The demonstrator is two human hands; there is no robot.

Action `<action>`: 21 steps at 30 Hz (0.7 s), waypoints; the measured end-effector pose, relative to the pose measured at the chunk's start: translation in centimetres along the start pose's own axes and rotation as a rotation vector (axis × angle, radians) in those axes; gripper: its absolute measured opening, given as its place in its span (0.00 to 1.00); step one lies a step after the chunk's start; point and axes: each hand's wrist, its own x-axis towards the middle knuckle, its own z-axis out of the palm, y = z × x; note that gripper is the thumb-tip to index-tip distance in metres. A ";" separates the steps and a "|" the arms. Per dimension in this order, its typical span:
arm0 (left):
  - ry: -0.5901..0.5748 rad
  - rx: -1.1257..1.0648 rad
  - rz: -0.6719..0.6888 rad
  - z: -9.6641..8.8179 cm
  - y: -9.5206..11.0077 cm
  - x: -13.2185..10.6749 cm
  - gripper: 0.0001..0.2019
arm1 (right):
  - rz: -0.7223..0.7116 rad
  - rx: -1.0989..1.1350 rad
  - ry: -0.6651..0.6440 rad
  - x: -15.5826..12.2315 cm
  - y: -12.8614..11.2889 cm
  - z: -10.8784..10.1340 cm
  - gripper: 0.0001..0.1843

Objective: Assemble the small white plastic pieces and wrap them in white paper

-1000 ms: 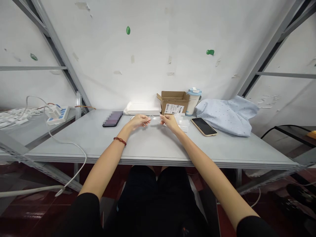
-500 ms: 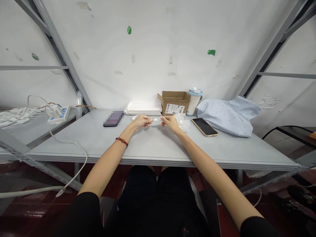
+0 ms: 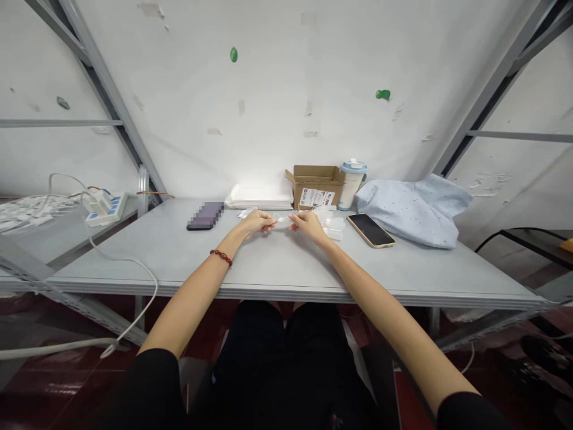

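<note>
Over the middle of the grey table (image 3: 277, 263), my left hand (image 3: 259, 221) and my right hand (image 3: 308, 223) face each other, a short gap apart. Between their fingertips stretches a small clear plastic piece (image 3: 282, 220), pinched at both ends; its exact kind is too small to make out. Right beside my right hand lie several clear plastic pieces (image 3: 333, 226). A little clear and white material (image 3: 245, 213) shows behind my left hand, partly covered by it.
Along the back stand a stack of white sheets or envelopes (image 3: 259, 197), an open cardboard box (image 3: 317, 185) and a blue-lidded cup (image 3: 352, 184). Phones lie left (image 3: 206, 216) and right (image 3: 371, 230). Light-blue cloth (image 3: 412, 209) fills the right side. A white cable (image 3: 147, 272) hangs over the left edge.
Both hands stay in nearly the same place. My right hand's fingers have shifted very slightly, and the clear piece between the hands sits a little differently.
</note>
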 end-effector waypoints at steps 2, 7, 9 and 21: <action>0.000 -0.004 0.002 0.0 0.0 0.0 0.12 | 0.009 0.011 -0.008 -0.1 -0.2 0.0 0.21; -0.003 -0.010 0.004 0.0 0.1 -0.2 0.12 | 0.033 0.020 -0.006 -0.3 -0.4 0.1 0.22; -0.006 -0.009 0.002 0.0 0.1 -0.2 0.11 | 0.038 0.015 -0.008 -0.4 -0.5 0.1 0.22; -0.050 -0.001 -0.022 -0.2 0.3 -0.2 0.14 | 0.042 0.065 -0.020 0.2 0.2 -0.1 0.25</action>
